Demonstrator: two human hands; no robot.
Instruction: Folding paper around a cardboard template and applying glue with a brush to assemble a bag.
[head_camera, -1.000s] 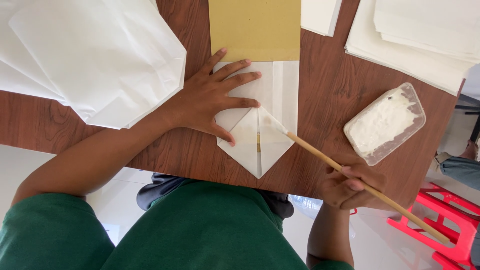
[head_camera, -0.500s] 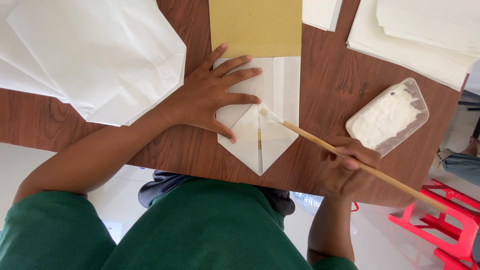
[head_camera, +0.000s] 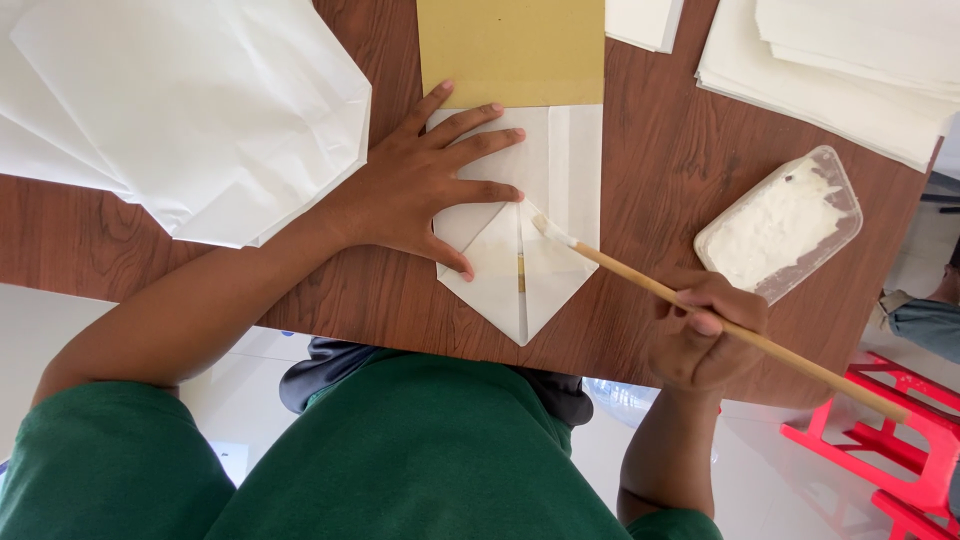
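Observation:
My left hand (head_camera: 425, 185) lies flat with spread fingers on a folded white paper piece (head_camera: 520, 235) whose lower end forms a point near the table's front edge. My right hand (head_camera: 705, 330) grips a long wooden brush (head_camera: 700, 315). Its white-tipped bristles touch the paper's fold just right of my left fingertips. A tan cardboard sheet (head_camera: 510, 50) sits partly inside the paper's upper end.
A clear plastic tub of white paste (head_camera: 780, 222) stands at the right on the brown wooden table (head_camera: 650, 170). Stacks of white paper lie at the left (head_camera: 190, 110) and upper right (head_camera: 840, 60). Red stool legs (head_camera: 890, 450) show below right.
The brush tip has slid up along the paper's fold toward my left fingertips. My right hand moved up and left with it. My left hand stayed put.

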